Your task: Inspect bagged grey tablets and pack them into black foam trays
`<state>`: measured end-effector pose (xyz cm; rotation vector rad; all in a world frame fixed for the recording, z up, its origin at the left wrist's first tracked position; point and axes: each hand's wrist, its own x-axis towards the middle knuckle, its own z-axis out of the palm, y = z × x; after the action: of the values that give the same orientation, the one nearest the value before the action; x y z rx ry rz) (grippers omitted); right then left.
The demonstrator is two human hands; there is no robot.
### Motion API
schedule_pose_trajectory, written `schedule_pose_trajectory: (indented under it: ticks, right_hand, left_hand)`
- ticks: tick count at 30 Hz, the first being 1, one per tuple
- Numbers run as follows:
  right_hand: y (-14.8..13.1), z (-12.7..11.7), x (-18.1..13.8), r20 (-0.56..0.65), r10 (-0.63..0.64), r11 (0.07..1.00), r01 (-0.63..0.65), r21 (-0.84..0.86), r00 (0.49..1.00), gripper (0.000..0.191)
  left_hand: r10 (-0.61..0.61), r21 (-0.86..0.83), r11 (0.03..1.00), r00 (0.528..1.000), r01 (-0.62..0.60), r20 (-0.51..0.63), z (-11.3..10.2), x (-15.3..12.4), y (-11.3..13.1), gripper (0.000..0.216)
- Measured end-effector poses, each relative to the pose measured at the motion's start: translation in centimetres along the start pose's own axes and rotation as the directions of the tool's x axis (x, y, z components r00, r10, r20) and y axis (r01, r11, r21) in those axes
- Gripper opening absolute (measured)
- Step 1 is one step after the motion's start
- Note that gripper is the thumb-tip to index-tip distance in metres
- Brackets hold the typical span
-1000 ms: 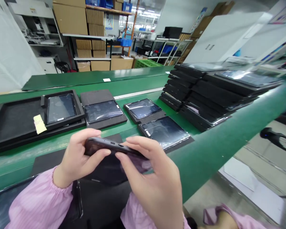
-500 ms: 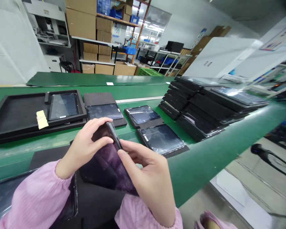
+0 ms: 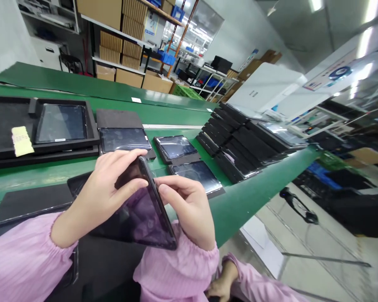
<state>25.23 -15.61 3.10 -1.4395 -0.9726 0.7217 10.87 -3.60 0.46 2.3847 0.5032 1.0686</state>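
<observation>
A dark tablet point(image 3: 145, 216) is tilted up in front of me, its glossy screen reflecting pink. My left hand point(image 3: 108, 180) grips its upper end, the thumb lying over the screen and the fingers round the far edge. At the tablet's right side edge is my right hand point(image 3: 189, 205), with thumb and forefinger pinched together. Whatever lies between those fingertips is too small to make out. Beneath the tablet is a black foam surface point(image 3: 113, 264), and another tablet partly shows under my left sleeve.
Behind my hands, tablets in black foam trays point(image 3: 178, 147) lie on the green bench point(image 3: 233, 209). Stacked trays point(image 3: 236, 142) stand to the right. A black tray with a yellow note point(image 3: 22, 141) is at left. Another person's hand point(image 3: 222, 285) shows at lower right.
The view has swung to the right. My right thumb has come off the screen face and now meets the forefinger at the tablet's edge. My left hand keeps its grip.
</observation>
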Motion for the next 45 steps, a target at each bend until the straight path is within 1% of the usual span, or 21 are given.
schedule_pose_trajectory:
  ticks: [3, 5, 6, 9, 12, 15, 17, 19, 22, 24, 26, 29, 31, 33, 37, 42, 45]
  right_hand:
    - [0.3, 0.0, 0.4, 0.027, 0.0, 0.999, -0.002, 0.048, 1.0, 0.011]
    - [0.5, 0.0, 0.4, 0.077, 0.019, 0.993, -0.028, 0.113, 0.997, 0.011]
    - [0.5, 0.0, 0.4, 0.116, 0.032, 0.986, -0.05, 0.159, 0.993, 0.014]
    - [0.7, -0.1, 0.2, 0.247, 0.04, 0.942, -0.119, 0.313, 0.968, 0.035]
    - [0.9, 0.0, 0.1, 0.329, 0.022, 0.914, -0.152, 0.376, 0.944, 0.049]
    - [1.0, 0.2, 0.0, 0.357, 0.0, 0.923, -0.137, 0.358, 0.934, 0.061]
    - [1.1, 0.4, 0.0, 0.362, -0.018, 0.934, -0.114, 0.339, 0.932, 0.069]
    - [1.3, 0.7, 0.0, 0.363, -0.023, 0.947, -0.096, 0.306, 0.931, 0.068]
    - [1.5, 1.2, 0.0, 0.385, -0.048, 0.966, -0.055, 0.252, 0.922, 0.06]
    - [1.6, 1.8, 0.1, 0.4, -0.082, 0.971, -0.017, 0.239, 0.913, 0.058]
    - [1.5, 2.6, 0.0, 0.376, -0.121, 0.969, 0.027, 0.247, 0.919, 0.056]
    - [1.4, 3.8, -0.5, 0.29, -0.152, 0.964, 0.077, 0.254, 0.945, 0.05]
    - [1.4, 4.1, -1.0, 0.246, -0.135, 0.969, 0.076, 0.234, 0.96, 0.051]
    - [1.6, 4.2, -1.4, 0.231, -0.107, 0.976, 0.058, 0.212, 0.967, 0.054]
    - [1.9, 4.2, -1.4, 0.26, -0.057, 0.981, 0.005, 0.194, 0.964, 0.058]
    - [1.7, 4.7, -0.1, 0.343, -0.145, 0.965, 0.056, 0.256, 0.928, 0.053]
    - [1.6, 4.8, 0.4, 0.335, -0.105, 0.955, 0.002, 0.295, 0.936, 0.055]
  left_hand:
    - [-0.001, -0.012, 1.0, 1.0, 0.001, 0.0, 0.4, -0.3, 0.4, 0.042]
    - [0.007, -0.044, 0.999, 1.0, -0.006, 0.019, 1.0, -0.7, 0.7, 0.043]
    - [0.012, -0.071, 0.997, 0.999, -0.01, 0.032, 1.4, -1.0, 0.8, 0.045]
    - [0.019, -0.191, 0.982, 0.996, -0.002, 0.087, 2.5, -1.8, 0.9, 0.051]
    - [0.044, -0.291, 0.957, 0.991, -0.006, 0.126, 3.1, -2.4, 0.9, 0.059]
    - [0.113, -0.33, 0.941, 0.99, -0.079, 0.085, 3.2, -2.9, 1.1, 0.076]
    - [0.127, -0.332, 0.937, 0.991, -0.105, 0.044, 3.1, -3.3, 1.7, 0.079]
    - [0.095, -0.324, 0.942, 0.995, -0.084, 0.017, 3.0, -3.7, 2.3, 0.082]
    - [-0.004, -0.333, 0.943, 1.0, 0.012, 0.023, 2.6, -4.0, 3.1, 0.085]
    - [-0.059, -0.353, 0.934, 0.998, 0.06, 0.015, 2.3, -4.0, 3.3, 0.083]
    - [-0.084, -0.363, 0.929, 0.996, 0.074, -0.013, 2.0, -4.0, 3.4, 0.078]
    - [-0.099, -0.369, 0.926, 0.994, 0.078, -0.039, 1.8, -4.0, 3.5, 0.071]
    - [-0.104, -0.379, 0.922, 0.994, 0.082, -0.039, 1.7, -4.2, 3.8, 0.069]
    - [-0.102, -0.39, 0.917, 0.994, 0.08, -0.036, 1.6, -4.3, 4.0, 0.068]
    - [-0.09, -0.398, 0.915, 0.995, 0.069, -0.035, 1.2, -4.7, 3.9, 0.067]
    - [-0.115, -0.37, 0.925, 0.992, 0.088, -0.053, 1.0, -4.8, 3.2, 0.071]
    - [-0.106, -0.332, 0.94, 0.992, 0.078, -0.065, 1.1, -4.6, 3.1, 0.075]
